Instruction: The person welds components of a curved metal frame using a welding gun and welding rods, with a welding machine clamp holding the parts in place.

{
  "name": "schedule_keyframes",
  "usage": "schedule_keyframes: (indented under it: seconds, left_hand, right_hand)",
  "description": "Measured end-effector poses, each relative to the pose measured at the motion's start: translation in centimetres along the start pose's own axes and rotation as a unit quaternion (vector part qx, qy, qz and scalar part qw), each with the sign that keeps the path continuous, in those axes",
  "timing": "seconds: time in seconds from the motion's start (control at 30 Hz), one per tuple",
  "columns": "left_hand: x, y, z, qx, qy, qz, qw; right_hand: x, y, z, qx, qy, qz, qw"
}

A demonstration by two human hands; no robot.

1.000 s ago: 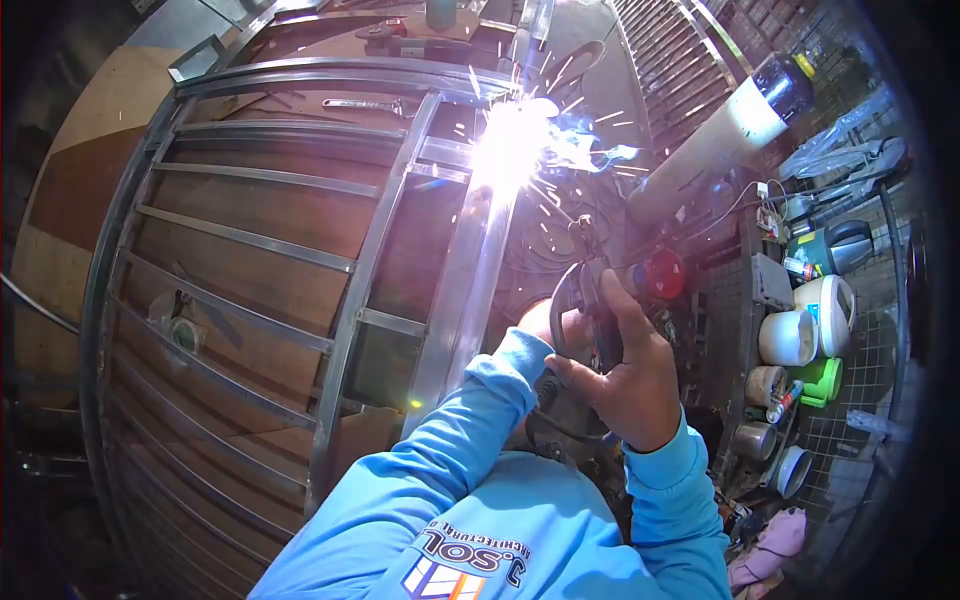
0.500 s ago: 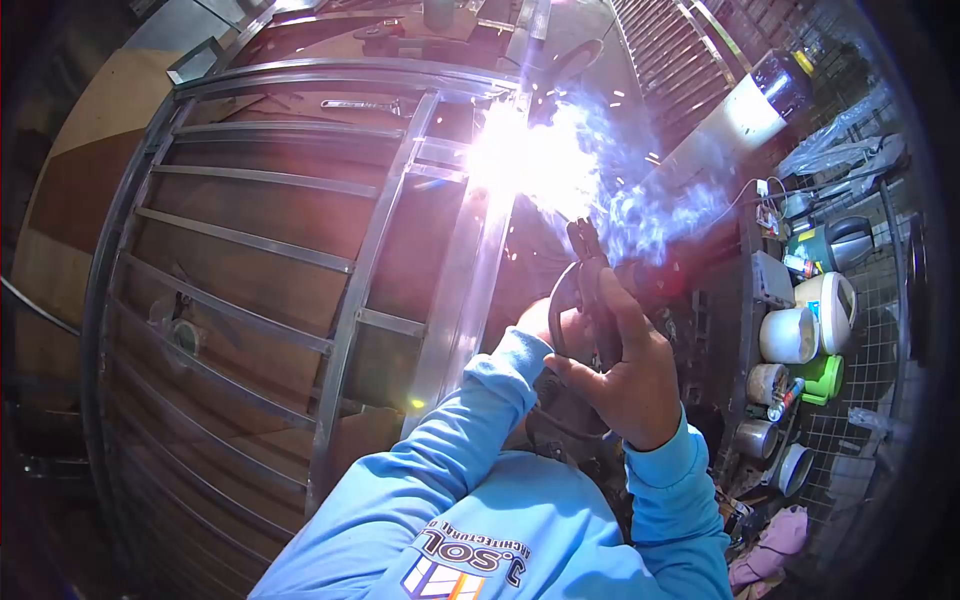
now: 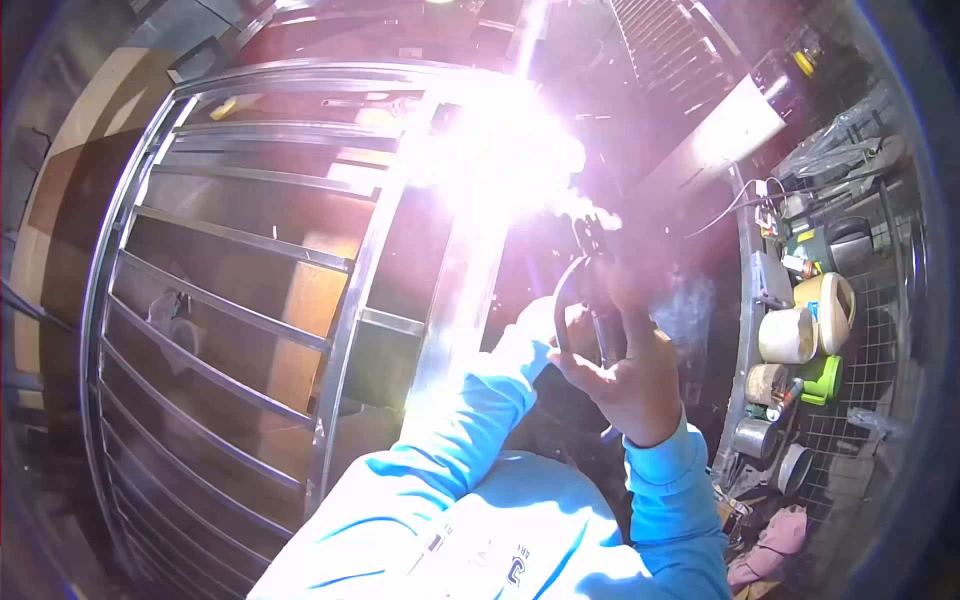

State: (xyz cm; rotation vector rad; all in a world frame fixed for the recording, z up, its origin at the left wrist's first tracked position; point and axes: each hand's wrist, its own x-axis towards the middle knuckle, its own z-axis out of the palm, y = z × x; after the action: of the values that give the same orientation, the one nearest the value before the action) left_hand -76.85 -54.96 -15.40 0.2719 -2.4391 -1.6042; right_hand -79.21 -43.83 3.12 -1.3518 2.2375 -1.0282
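Note:
My right hand (image 3: 638, 378) is wrapped round a welding electrode holder (image 3: 604, 335), which points up and away from me. Past its jaws, a white arc glare (image 3: 510, 150) covers the electrode tip and the joint at the upper right of a metal frame (image 3: 345, 320). This frame has several parallel cross bars and a curved outer edge. My left hand (image 3: 540, 318) is beside the holder, partly behind it and bleached by the light. Its fingers are hidden, so what they grip cannot be seen. A dark cable loop (image 3: 560, 300) curves by the holder.
A gas cylinder (image 3: 715, 135) leans at the upper right, near a slatted metal panel (image 3: 672, 50). Along the right stand white tubs (image 3: 787, 335), a green container (image 3: 822, 380) and a metal pot (image 3: 755, 438) by wire mesh. A pink cloth (image 3: 770, 545) lies lower right.
The arc glare has grown larger and brighter, washing out the joint and my sleeves. The blue smoke has thinned. Both hands and the holder stay in nearly the same place.

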Motion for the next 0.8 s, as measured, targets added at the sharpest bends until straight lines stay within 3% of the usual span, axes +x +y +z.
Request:
schedule_keyframes:
  seconds: [0.07,0.2,0.3,0.73,0.8]
  left_hand:
    - [0.08,0.08,-0.03,-0.003,0.0,0.001,1.0]
    - [0.17,0.16,-0.06,-0.004,-0.003,0.001,1.0]
    - [0.19,0.07,-0.05,-0.006,-0.002,0.001,1.0]
    - [0.53,0.19,0.22,-0.012,-0.008,-0.004,1.0]
    - [0.51,0.14,0.17,-0.012,-0.008,-0.005,1.0]
  right_hand:
    - [-0.53,1.04,0.21,-0.012,0.037,-0.038,0.999]
    - [-0.46,0.17,-0.1,-0.024,0.007,0.007,1.0]
    - [-0.57,0.84,0.46,-0.012,0.027,-0.027,0.999]
    - [-0.49,0.66,0.23,0.008,-0.001,0.01,1.0]
    - [-0.37,1.12,0.38,-0.04,0.017,-0.037,0.998]
